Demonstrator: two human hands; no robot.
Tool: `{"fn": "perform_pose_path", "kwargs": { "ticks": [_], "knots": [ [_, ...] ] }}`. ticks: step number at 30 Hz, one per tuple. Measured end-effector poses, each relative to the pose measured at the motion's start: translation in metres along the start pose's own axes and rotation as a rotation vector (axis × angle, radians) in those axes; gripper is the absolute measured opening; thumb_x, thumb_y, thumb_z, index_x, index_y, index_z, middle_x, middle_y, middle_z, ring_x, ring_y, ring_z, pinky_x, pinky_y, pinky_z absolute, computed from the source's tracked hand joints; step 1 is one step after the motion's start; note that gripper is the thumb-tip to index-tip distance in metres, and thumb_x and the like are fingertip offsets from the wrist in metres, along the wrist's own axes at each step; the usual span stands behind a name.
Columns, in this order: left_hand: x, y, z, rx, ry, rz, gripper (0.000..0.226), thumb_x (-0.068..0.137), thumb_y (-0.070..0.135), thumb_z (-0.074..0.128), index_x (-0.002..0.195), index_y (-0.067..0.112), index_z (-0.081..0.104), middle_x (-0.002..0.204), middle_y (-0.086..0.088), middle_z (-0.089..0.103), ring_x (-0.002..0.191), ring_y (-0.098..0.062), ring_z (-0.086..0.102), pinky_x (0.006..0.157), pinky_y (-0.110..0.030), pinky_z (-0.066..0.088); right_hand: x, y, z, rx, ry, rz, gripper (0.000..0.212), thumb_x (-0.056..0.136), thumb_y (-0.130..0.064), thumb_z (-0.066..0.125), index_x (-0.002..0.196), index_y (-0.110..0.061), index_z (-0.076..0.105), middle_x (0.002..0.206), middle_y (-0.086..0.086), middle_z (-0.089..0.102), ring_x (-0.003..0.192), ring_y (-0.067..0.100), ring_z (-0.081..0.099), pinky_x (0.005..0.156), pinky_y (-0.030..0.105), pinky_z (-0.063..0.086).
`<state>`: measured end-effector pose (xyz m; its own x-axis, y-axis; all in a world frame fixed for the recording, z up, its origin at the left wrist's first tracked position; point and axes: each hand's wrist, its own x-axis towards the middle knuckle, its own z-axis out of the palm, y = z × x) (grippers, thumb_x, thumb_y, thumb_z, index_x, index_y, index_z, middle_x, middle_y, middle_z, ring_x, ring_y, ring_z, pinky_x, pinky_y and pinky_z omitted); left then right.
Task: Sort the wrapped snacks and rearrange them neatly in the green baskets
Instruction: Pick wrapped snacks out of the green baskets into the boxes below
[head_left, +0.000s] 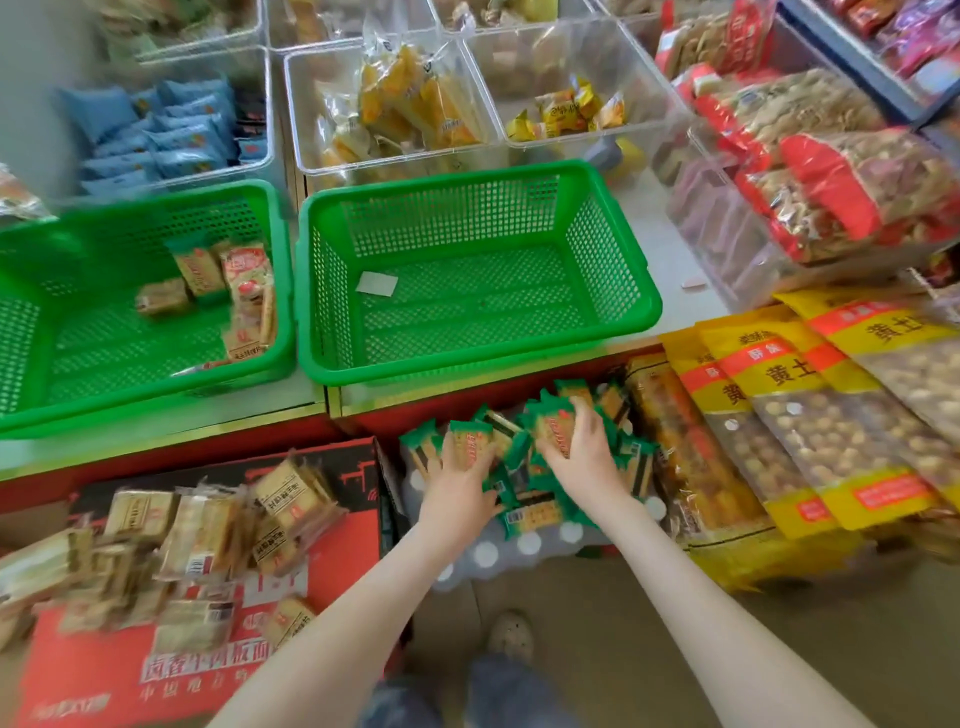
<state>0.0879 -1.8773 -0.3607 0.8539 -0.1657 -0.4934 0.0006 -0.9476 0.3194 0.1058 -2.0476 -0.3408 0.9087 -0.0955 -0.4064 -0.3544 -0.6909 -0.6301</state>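
Two green baskets stand on the shelf. The left basket (283, 270) holds a few tan and red wrapped snacks (244, 275). The right basket (613, 182) holds only a small white slip (377, 283). Below the shelf lies a pile of green-wrapped snacks (530, 514) on a pack of bottles. My left hand (462, 483) presses down on green packets in that pile. My right hand (584, 447) closes around a bunch of green packets (553, 431) at the pile's top.
A red carton (104, 670) at lower left carries several tan wrapped snacks (208, 540). Clear bins with blue (156, 135) and yellow (415, 104) packets stand behind the baskets. Large yellow and red bags (810, 405) lean at the right. My shoe (511, 634) is on the floor.
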Motion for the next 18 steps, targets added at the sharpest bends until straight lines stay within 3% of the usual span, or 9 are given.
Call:
{"fn": "perform_pose_path", "kwargs": {
  "ticks": [3,8,11,15,18],
  "knots": [
    [0.002,-0.003,0.009,0.017,-0.024,0.007,0.073,0.098,0.031,0.051,0.153,0.039,0.003,0.158,-0.020,-0.014,0.143,-0.044,0.010,0.110,-0.048,0.026,0.009,0.015,0.011,-0.220,-0.141,-0.038,0.079,0.098,-0.049,0.042,0.153,-0.021,-0.008,0.161,0.004,-0.011,0.147,0.022,-0.010,0.118,0.042,0.005],
    [-0.006,0.000,0.004,0.129,0.085,0.037,0.073,0.098,0.042,0.045,0.154,0.031,0.000,0.158,-0.015,-0.020,0.142,-0.040,0.014,0.109,-0.051,0.027,0.008,0.024,0.011,-0.348,-0.109,-0.106,0.080,0.096,-0.058,0.034,0.151,-0.029,-0.017,0.159,0.002,-0.021,0.146,0.021,-0.018,0.117,0.045,-0.001],
    [-0.011,0.004,-0.008,0.109,0.193,0.102,0.068,0.097,0.037,0.047,0.154,0.024,0.011,0.160,-0.015,-0.011,0.139,-0.038,0.023,0.106,-0.048,0.034,0.004,0.012,0.007,-0.318,-0.028,-0.172,0.075,0.098,-0.052,0.035,0.153,-0.024,-0.009,0.161,0.004,-0.011,0.147,0.023,-0.009,0.118,0.044,0.004],
    [-0.020,-0.005,-0.039,0.035,0.425,0.219,0.056,0.092,0.024,0.059,0.144,0.009,0.042,0.152,-0.022,0.029,0.121,-0.039,0.047,0.095,-0.046,0.045,0.003,-0.023,0.002,-0.266,0.073,-0.321,0.065,0.099,-0.029,0.042,0.153,-0.014,0.008,0.158,0.006,0.013,0.142,0.025,0.013,0.116,0.040,0.016],
    [-0.028,-0.025,-0.070,-0.044,0.555,0.216,0.051,0.089,0.017,0.063,0.136,0.006,0.050,0.144,-0.021,0.042,0.121,-0.040,0.049,0.097,-0.048,0.045,0.006,-0.061,0.005,-0.259,0.176,-0.491,0.058,0.095,-0.019,0.048,0.148,-0.007,0.028,0.149,0.010,0.035,0.133,0.027,0.031,0.112,0.040,0.027]
  ]
}}
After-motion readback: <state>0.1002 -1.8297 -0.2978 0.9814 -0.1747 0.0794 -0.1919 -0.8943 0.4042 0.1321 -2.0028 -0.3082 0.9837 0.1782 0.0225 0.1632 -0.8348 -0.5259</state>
